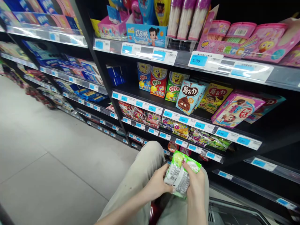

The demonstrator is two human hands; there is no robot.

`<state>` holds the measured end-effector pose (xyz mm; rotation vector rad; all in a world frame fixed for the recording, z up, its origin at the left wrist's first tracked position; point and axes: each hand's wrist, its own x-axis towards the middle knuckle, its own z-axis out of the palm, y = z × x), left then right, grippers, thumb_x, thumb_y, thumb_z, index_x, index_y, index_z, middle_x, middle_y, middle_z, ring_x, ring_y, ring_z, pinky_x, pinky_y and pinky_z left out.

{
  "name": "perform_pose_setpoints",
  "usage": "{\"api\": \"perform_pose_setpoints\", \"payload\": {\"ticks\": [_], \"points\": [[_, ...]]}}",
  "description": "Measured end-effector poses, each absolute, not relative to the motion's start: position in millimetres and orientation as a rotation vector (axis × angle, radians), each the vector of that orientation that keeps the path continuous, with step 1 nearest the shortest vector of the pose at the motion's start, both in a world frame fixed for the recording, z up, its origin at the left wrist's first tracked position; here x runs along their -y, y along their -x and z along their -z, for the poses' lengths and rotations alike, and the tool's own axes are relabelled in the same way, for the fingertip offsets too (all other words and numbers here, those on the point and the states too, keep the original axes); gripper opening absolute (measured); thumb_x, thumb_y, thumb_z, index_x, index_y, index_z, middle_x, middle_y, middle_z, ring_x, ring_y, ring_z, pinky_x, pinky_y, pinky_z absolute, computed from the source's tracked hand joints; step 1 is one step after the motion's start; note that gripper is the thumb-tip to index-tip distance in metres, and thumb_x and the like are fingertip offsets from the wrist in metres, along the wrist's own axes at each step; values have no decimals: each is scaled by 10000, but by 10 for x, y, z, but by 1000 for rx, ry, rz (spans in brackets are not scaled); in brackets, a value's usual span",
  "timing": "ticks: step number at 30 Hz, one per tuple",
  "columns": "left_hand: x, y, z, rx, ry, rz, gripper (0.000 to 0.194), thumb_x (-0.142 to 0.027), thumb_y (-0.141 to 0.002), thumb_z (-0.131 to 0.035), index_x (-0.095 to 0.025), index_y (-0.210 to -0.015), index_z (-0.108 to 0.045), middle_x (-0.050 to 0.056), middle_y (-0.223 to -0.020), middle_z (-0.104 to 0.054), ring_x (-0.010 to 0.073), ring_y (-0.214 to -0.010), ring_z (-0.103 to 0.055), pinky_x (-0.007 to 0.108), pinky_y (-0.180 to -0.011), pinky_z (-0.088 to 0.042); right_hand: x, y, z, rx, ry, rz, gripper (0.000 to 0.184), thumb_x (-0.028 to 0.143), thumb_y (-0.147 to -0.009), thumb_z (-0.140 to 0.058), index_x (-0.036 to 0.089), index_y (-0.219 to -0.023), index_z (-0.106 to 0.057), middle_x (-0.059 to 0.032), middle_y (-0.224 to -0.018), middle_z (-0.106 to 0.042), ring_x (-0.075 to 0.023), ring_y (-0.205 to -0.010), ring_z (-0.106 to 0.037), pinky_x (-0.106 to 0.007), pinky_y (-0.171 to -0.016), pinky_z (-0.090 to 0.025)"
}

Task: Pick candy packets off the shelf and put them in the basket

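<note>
Between my knees I hold a green and white candy packet [177, 176] with both hands, its printed back with a barcode turned up. My left hand [160, 181] grips the packet's left edge, thumb low and fingers partly hidden behind it. From the right, my right hand [193, 176] holds it, the thumb lying across its upper face and the other fingers out of sight underneath. Beyond the packet, the low shelf carries similar small candy packets, among them a green packet [219, 142] at the right end.
Boxed snacks such as a light blue box [188, 97] and a purple box [237, 109] stand on the middle shelf. Pink cartons [252, 40] fill the upper one. A dark basket [234, 212] sits at lower right. Grey tiled floor [51, 175] stretches to the left.
</note>
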<state>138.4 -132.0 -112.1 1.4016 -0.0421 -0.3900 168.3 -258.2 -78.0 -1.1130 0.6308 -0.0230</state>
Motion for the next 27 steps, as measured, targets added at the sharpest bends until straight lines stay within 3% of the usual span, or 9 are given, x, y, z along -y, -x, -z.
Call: {"api": "perform_pose_setpoints", "payload": {"ticks": [8,14,17,23,27], "points": [[1269,-1398,1131,158,-1366,530,557,-18,-450,-723,-109,-971,-548,1,-878,-588,125,-757,-513,169,-613,-401,2900,-1736,870,-577,1214,6,383,224,-392,-804,154,-702,-591,4,-552,-618,-168,-484,-570,-259,-467,-457],[1253,-1396,1026,224,-1270,642,593,-68,-449,-753,-116,-1002,-544,27,-945,-585,162,-843,-538,203,-670,-437,3041,-1733,881,-565,1312,-73,381,256,-403,-802,140,-731,-647,-33,-624,-647,-188,-558,-588,-282,-533,-460],[1261,-1382,985,169,-1180,812,647,-127,-471,-763,-145,-1063,-503,37,-914,-594,189,-770,-587,249,-597,-481,3174,-1703,876,-499,1417,-77,331,273,-419,-800,129,-665,-632,-33,-602,-634,-162,-545,-565,-260,-523,-430],[1277,-1362,850,180,-1080,1022,624,-184,-435,-808,-134,-956,-467,60,-888,-591,185,-646,-612,262,-488,-511,3539,-1539,619,-227,1620,-398,315,355,-567,-730,132,-614,-514,24,-465,-511,-89,-421,-444,-194,-420,-282],[1376,-1350,758,292,-1054,1213,580,-198,-482,-800,-137,-956,-471,54,-854,-592,170,-610,-608,222,-433,-488,3759,-1334,426,-5,1632,-682,254,353,-654,-659,122,-726,-583,-17,-646,-605,-135,-554,-525,-216,-499,-361]]}}
